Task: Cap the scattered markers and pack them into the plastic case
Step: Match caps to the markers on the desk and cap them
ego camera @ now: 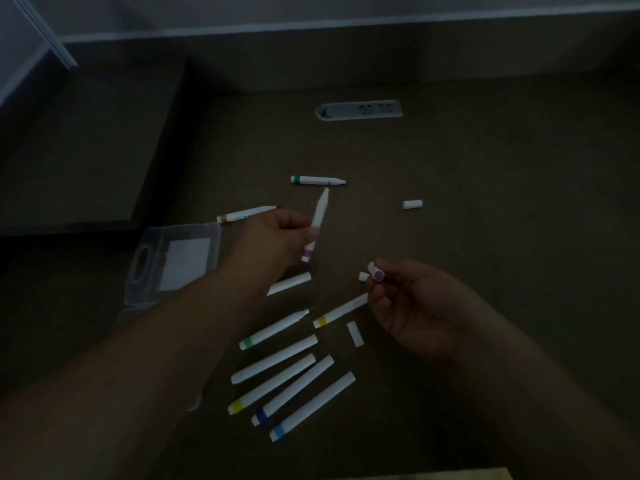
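Note:
My left hand (277, 240) holds an uncapped white marker with a purple band (318, 221) above the desk, its tip pointing away from me. My right hand (412, 306) pinches a white cap with a purple end (375, 272), a short way right of that marker. Several white markers lie in a row near me, among them a blue-banded one (294, 389) and a yellow-banded one (341, 310). Farther off lie uncapped green-banded (317, 180) and brown-banded (246, 214) markers. The clear plastic case (180, 261) lies open at the left, partly under my left forearm.
Loose white caps lie on the brown desk at the far right (412, 204), beside my right fingers (363, 276) and below them (355, 334). A socket panel (358, 110) is set into the desk at the back. The scene is dim.

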Motion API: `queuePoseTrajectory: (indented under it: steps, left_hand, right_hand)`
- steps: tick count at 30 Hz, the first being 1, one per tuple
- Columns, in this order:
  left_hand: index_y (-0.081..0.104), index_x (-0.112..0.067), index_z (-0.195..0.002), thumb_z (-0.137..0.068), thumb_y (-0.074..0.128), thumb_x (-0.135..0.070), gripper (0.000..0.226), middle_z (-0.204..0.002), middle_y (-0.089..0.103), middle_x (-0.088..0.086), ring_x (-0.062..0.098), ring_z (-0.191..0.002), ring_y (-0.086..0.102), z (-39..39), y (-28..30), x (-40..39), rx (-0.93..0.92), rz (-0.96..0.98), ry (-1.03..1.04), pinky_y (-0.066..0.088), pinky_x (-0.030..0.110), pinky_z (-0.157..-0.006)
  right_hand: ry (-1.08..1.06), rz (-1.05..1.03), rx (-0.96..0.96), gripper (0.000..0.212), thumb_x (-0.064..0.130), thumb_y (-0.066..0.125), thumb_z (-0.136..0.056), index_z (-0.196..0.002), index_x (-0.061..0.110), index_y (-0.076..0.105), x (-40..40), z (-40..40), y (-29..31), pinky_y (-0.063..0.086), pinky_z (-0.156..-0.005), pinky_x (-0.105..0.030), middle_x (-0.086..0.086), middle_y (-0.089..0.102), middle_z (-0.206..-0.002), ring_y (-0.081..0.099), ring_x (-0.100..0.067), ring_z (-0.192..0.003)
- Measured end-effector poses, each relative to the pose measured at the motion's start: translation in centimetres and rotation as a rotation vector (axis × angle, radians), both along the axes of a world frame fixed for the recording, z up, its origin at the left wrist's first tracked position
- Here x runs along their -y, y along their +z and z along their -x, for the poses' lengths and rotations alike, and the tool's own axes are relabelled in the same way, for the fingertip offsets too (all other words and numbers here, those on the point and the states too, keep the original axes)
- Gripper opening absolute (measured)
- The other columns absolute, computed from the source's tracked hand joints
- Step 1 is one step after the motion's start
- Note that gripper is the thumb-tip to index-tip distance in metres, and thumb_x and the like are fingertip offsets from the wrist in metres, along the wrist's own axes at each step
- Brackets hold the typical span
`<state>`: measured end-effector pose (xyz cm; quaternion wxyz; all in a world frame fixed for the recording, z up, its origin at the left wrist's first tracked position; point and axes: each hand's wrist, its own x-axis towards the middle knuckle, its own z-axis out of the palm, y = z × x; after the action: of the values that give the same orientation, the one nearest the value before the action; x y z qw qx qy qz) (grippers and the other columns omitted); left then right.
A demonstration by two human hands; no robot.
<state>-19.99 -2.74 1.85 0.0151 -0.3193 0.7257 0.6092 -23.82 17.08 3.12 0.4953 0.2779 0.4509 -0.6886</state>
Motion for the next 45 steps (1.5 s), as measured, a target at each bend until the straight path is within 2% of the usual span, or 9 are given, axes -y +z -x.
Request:
queuePoseTrajectory:
  steps: [2, 6, 14, 17, 19, 24, 30, 37, 45]
  left_hand:
    - [0.068, -0.018, -0.1, -0.09, 0.063, -0.013, 0.012, -0.096, 0.07, 0.004, 0.017, -0.088, 0.067, -0.6, 0.8, -0.5, -0.004, -0.223, 0.033, 0.056, 0.036, -0.082]
    - [0.067, -0.014, -0.104, -0.089, 0.061, -0.012, 0.016, -0.088, 0.07, 0.003, 0.018, -0.084, 0.065, -2.0, 1.1, -1.8, -0.019, -0.418, 0.05, 0.051, 0.037, -0.08]
    - [0.064, -0.012, -0.105, -0.088, 0.061, -0.009, 0.017, -0.091, 0.068, 0.006, 0.022, -0.087, 0.062, -3.7, 1.0, -2.5, -0.038, -0.517, 0.123, 0.048, 0.046, -0.096]
    - [0.064, -0.012, -0.107, -0.089, 0.061, -0.01, 0.018, -0.094, 0.068, 0.006, 0.02, -0.086, 0.064, -4.1, 1.1, -2.2, -0.027, -0.458, 0.101, 0.052, 0.041, -0.088]
    - [0.065, -0.014, -0.104, -0.09, 0.061, -0.012, 0.015, -0.096, 0.07, 0.007, 0.019, -0.085, 0.067, -4.5, 1.2, -1.9, 0.009, -0.313, 0.037, 0.055, 0.037, -0.082]
    - [0.065, -0.021, -0.091, -0.089, 0.064, -0.01, 0.011, -0.095, 0.068, 0.0, 0.013, -0.087, 0.067, -5.7, 1.6, -1.8, 0.086, -0.036, -0.075, 0.054, 0.027, -0.075]
    - [0.068, -0.027, -0.087, -0.088, 0.067, -0.013, 0.015, -0.088, 0.07, -0.008, -0.002, -0.077, 0.067, -7.4, 1.9, -2.0, 0.048, 0.049, -0.164, 0.05, 0.015, -0.063]
    - [0.068, -0.031, -0.093, -0.089, 0.067, -0.016, 0.016, -0.095, 0.068, -0.008, 0.004, -0.088, 0.065, -8.5, 2.3, -2.2, 0.067, 0.137, -0.236, 0.047, 0.015, -0.069]
    - [0.066, -0.038, -0.095, -0.091, 0.065, -0.023, 0.016, -0.093, 0.063, -0.014, 0.0, -0.088, 0.06, -9.3, 3.3, -2.0, 0.071, 0.363, -0.375, 0.046, 0.018, -0.075]
  right_hand:
    - [0.008, -0.002, -0.006, 0.024, 0.016, 0.067, -0.084, -0.107, 0.007, 0.068, 0.7, -0.2, 0.3, 0.049, -0.045, -0.019, -0.007, 0.065, -0.077, 0.058, -0.01, -0.059]
    - [0.042, 0.0, -0.016, 0.015, 0.015, 0.066, -0.087, -0.1, 0.006, 0.067, 1.8, -0.4, 0.6, 0.049, -0.043, -0.018, -0.006, 0.063, -0.073, 0.057, -0.009, -0.055]
    - [0.066, 0.025, -0.016, 0.016, 0.012, 0.063, -0.09, -0.103, 0.003, 0.067, 2.9, -1.4, 0.5, 0.049, -0.043, -0.016, -0.006, 0.062, -0.071, 0.056, -0.009, -0.055]
    - [0.062, -0.004, -0.061, 0.013, 0.012, 0.065, -0.089, -0.1, 0.006, 0.067, 2.9, -1.5, 0.8, 0.051, -0.045, -0.018, -0.007, 0.064, -0.072, 0.058, -0.01, -0.056]
    - [0.08, -0.044, -0.152, 0.009, 0.012, 0.066, -0.088, -0.095, 0.007, 0.067, 2.7, -1.5, 1.2, 0.052, -0.048, -0.02, -0.006, 0.065, -0.075, 0.061, -0.011, -0.062]
    - [0.121, -0.183, -0.551, 0.015, 0.01, 0.064, -0.089, -0.102, 0.017, 0.068, 2.0, -1.0, 2.5, 0.054, -0.068, -0.029, -0.009, 0.067, -0.1, 0.062, -0.017, -0.085]
    - [0.263, -0.33, -0.882, 0.014, 0.015, 0.066, -0.089, -0.092, 0.027, 0.072, 1.9, -1.4, 3.2, 0.06, -0.077, -0.037, -0.005, 0.073, -0.087, 0.07, -0.02, -0.083]
    - [0.438, -0.383, -1.045, 0.014, 0.02, 0.067, -0.088, -0.09, 0.033, 0.071, 1.9, -1.6, 3.0, 0.05, -0.065, -0.02, 0.009, 0.071, -0.088, 0.067, -0.006, -0.078]
    - [0.935, -0.435, -1.173, 0.016, 0.022, 0.067, -0.088, -0.091, 0.038, 0.068, 1.7, -0.3, 5.2, 0.048, -0.063, -0.013, 0.012, 0.068, -0.093, 0.066, 0.002, -0.081]
